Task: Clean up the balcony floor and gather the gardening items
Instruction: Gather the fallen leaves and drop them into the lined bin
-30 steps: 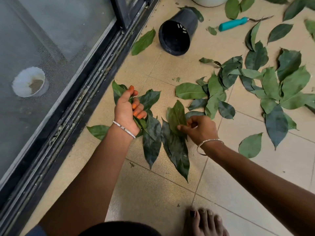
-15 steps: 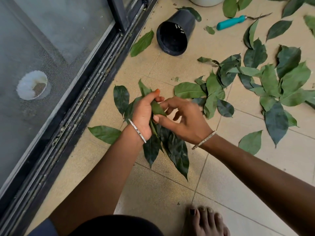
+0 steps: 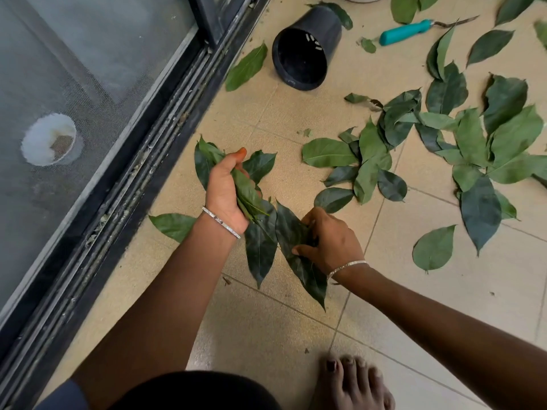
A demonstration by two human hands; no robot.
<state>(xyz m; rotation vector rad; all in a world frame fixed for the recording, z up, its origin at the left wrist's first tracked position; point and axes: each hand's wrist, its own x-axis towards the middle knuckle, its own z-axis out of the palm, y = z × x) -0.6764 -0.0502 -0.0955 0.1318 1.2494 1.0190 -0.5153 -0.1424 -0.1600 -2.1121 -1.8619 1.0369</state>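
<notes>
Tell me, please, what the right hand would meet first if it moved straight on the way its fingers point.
The right hand grips the long dark leaf; going on leftward, it would probably meet the neighbouring dark leaf below the left hand, though depth is unclear.

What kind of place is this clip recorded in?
Most likely a home balcony or patio: beige floor tiles, a sliding door track with a mesh screen, and a tipped black plant pot and teal-handled garden tool among scattered leaves.

Dark and light green leaves (image 3: 327,152) on speckled beige tiles (image 3: 444,306); beside the black pot (image 3: 324,25), a teal-handled tool (image 3: 405,32).
</notes>
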